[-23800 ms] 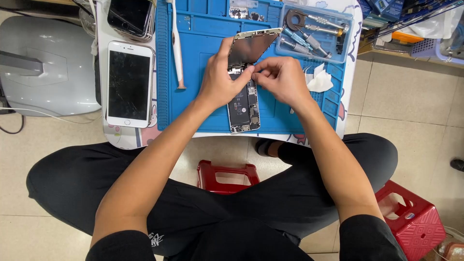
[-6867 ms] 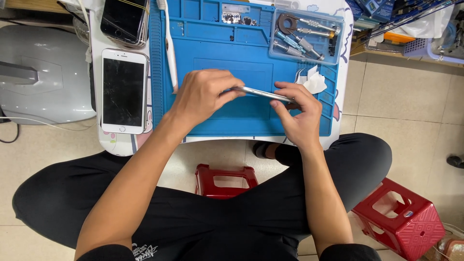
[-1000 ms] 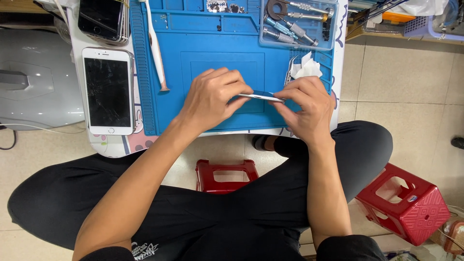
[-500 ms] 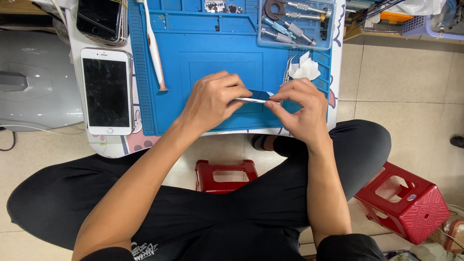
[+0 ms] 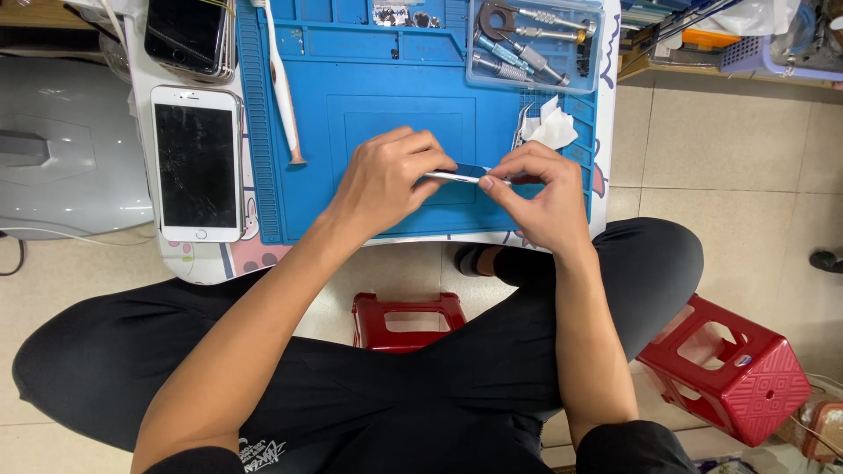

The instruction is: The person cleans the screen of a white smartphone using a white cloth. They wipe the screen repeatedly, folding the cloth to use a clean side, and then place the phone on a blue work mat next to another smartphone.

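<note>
I see a thin, flat phone body with a silvery metal edge (image 5: 457, 176) held edge-on just above the blue silicone repair mat (image 5: 386, 70), between the two hands and low on the mat, near the table's front edge. Its long axis runs left to right, so the slim edge faces up toward me and I cannot make out either broad face. The left hand (image 5: 386, 180) is closed around the left end, fingers curled over the top and thumb tucked beneath. The right hand (image 5: 536, 189) pinches the right end between thumb and forefinger, the other fingers loosely bent; whether it also holds a small tool there I cannot tell. Both hands touch the piece, the left covering more of its length. Just beyond the right hand lies a crumpled white tissue (image 5: 553, 130), soft and creased, with slim metal tweezers (image 5: 522, 123) beside it. Farther up sits a clear plastic tray (image 5: 590, 53) of steel-shafted screwdrivers. A long white spudger-like stick with a pinkish tip (image 5: 283, 88) lies along the mat's ribbed left side. Left of the mat, a white smartphone with a cracked dark screen (image 5: 197, 164) rests face up on the small white table (image 5: 140, 53), well apart from the hands. Two red plastic stools (image 5: 729, 373) stand on the tiled floor below.
</note>
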